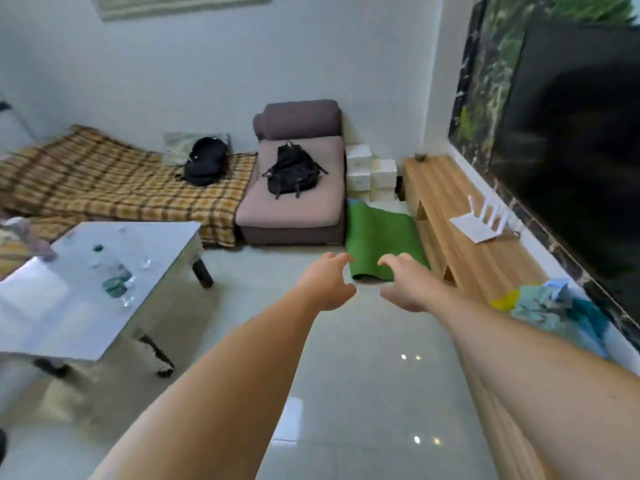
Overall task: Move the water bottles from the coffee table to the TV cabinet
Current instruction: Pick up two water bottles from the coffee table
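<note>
While clear plastic water bottles (112,275) sit on the glossy coffee table (166,233), both hands' curled fingers (341,259) grasp nothing.

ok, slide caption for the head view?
Both empty hands, left and right, outstretched; water bottles on coffee table.

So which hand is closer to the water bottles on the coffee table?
Left. The left hand hangs over the floor just right of the coffee table and its water bottles; the right hand is farther right, nearer the TV cabinet.
</note>
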Action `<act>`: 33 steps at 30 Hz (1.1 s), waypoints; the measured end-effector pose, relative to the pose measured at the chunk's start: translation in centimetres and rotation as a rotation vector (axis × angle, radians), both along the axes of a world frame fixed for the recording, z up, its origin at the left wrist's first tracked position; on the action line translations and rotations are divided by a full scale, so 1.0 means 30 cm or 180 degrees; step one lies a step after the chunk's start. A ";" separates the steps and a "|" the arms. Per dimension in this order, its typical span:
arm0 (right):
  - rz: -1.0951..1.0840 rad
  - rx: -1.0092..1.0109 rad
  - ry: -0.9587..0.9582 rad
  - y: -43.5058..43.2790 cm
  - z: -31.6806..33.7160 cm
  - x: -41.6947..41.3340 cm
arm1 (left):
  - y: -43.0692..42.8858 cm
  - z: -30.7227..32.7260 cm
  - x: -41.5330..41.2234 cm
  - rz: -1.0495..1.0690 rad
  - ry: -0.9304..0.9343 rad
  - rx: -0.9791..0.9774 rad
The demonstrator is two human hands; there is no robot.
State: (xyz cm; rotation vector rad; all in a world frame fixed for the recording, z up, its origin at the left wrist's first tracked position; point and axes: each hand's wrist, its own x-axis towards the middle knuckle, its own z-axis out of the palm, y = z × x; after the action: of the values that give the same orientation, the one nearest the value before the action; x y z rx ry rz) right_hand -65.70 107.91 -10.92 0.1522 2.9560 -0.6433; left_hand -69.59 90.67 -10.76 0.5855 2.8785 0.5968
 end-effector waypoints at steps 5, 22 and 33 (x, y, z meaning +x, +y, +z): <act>0.0929 0.0096 -0.0007 -0.394 0.047 -0.101 | -0.432 0.063 0.052 0.0974 0.0059 -0.0003; 0.2850 0.0283 -0.0045 -1.311 0.085 -0.034 | -1.222 0.070 0.455 0.2734 0.0010 -0.0098; 0.2897 0.0566 0.0139 -1.572 0.167 -0.123 | -1.523 0.122 0.373 0.2804 0.0141 0.0152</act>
State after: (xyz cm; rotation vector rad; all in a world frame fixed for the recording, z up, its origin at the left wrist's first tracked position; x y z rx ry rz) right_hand -69.40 60.76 -5.91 -1.1186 2.6690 -0.2412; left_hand -58.41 44.99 -7.11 -0.7317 3.0592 0.7378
